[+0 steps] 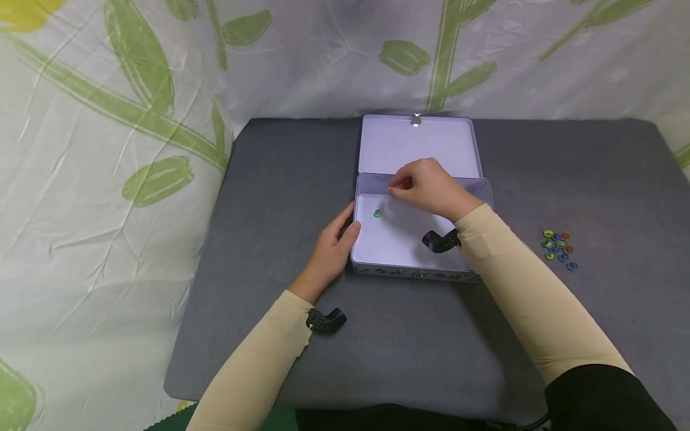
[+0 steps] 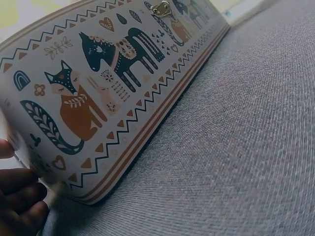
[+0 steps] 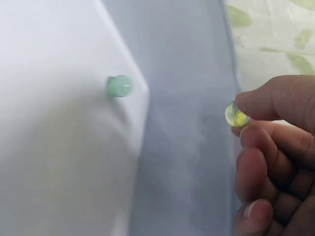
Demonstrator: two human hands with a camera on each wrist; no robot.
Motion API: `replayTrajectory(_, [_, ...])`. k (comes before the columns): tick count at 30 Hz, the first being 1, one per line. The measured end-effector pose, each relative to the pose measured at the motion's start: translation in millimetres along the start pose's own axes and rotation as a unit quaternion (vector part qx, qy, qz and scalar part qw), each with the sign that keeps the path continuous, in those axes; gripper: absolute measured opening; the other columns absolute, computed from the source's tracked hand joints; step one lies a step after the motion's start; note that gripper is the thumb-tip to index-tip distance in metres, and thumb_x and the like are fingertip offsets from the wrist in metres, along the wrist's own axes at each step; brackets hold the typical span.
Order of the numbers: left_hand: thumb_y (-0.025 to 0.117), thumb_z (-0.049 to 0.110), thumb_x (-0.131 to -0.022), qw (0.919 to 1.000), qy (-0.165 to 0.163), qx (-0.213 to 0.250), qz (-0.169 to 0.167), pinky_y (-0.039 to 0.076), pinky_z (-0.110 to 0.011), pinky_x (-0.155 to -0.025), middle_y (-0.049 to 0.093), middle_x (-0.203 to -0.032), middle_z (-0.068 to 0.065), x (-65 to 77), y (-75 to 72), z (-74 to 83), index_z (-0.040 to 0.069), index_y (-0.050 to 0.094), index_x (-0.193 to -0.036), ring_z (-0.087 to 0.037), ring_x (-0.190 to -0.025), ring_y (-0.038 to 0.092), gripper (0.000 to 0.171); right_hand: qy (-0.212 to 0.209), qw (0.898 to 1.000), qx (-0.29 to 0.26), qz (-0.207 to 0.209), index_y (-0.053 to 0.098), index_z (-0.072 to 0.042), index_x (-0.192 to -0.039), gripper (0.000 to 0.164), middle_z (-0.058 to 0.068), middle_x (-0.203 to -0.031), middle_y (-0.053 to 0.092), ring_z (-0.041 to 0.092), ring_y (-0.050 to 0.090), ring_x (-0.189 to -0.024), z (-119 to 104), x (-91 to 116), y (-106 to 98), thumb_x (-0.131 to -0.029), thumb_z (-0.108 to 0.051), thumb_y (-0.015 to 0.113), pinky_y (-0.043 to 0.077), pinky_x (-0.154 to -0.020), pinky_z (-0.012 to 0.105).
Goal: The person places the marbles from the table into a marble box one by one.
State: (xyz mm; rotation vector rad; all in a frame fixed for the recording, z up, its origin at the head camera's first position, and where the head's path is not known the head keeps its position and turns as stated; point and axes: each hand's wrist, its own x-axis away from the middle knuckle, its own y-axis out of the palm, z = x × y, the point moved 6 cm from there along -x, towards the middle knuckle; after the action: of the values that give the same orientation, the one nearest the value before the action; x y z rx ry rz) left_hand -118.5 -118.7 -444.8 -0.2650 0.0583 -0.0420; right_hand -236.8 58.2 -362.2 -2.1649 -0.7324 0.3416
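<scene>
A metal tin box [image 1: 420,272] lies with its hinged lid [image 1: 417,143] tipped back, its inside white and its outer wall printed with foxes and horses. Between thumb and fingertips my right hand [image 1: 431,188] pinches a clear marble [image 3: 237,114] with a yellow swirl, over the box's far left part. On the box floor sits one green marble [image 1: 377,213], also seen as a green marble [image 3: 119,86] in the right wrist view. My left hand [image 1: 331,248] rests against the box's left wall, its fingers [image 2: 22,196] at the corner in the left wrist view.
Several loose marbles [image 1: 559,248], blue, green, yellow and red, lie in a cluster on the grey table [image 1: 269,221] right of the box. A curtain [image 1: 323,60] with green leaf print hangs behind the table and along its left side.
</scene>
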Motion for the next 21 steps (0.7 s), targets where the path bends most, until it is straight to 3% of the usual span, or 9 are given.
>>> replayTrajectory(5, [0.049, 0.03, -0.111, 1.0, -0.001, 0.001, -0.002, 0.034, -0.048, -0.123, 0.042, -0.165, -0.012, 0.2, 1.1, -0.3, 0.007, 0.039, -0.163, -0.024, -0.152, 0.039, 0.058, -0.022, 0.999, 0.016, -0.038, 0.083, -0.003, -0.097, 0.011, 0.006, -0.085, 0.077, 0.018, 0.066, -0.077, 0.0, -1.9, 12.0, -0.094, -0.012, 0.076, 0.054, -0.073, 0.035])
replayTrajectory(13, [0.05, 0.029, -0.111, 0.9999, 0.001, -0.011, 0.004, 0.034, -0.046, -0.123, 0.043, -0.164, -0.013, -1.3, 0.7, -1.7, 0.006, 0.04, -0.162, -0.024, -0.152, 0.04, 0.057, -0.002, 0.995, -0.007, -0.099, 0.082, -0.001, -0.102, 0.013, 0.009, -0.092, 0.078, 0.017, 0.068, -0.077, 9.2, -5.2, 30.9, -0.094, -0.01, 0.078, 0.058, -0.072, 0.034])
replayTrajectory(21, [0.049, 0.029, -0.11, 1.0, 0.002, -0.007, 0.0, 0.034, -0.047, -0.123, 0.042, -0.165, -0.013, -2.1, 0.9, -2.7, 0.005, 0.039, -0.162, -0.025, -0.152, 0.04, 0.058, 0.015, 0.993, -0.005, -0.118, 0.083, -0.002, -0.1, 0.011, 0.008, -0.091, 0.078, 0.016, 0.065, -0.075, 18.3, -7.9, 41.5, -0.092, -0.007, 0.078, 0.055, -0.068, 0.03])
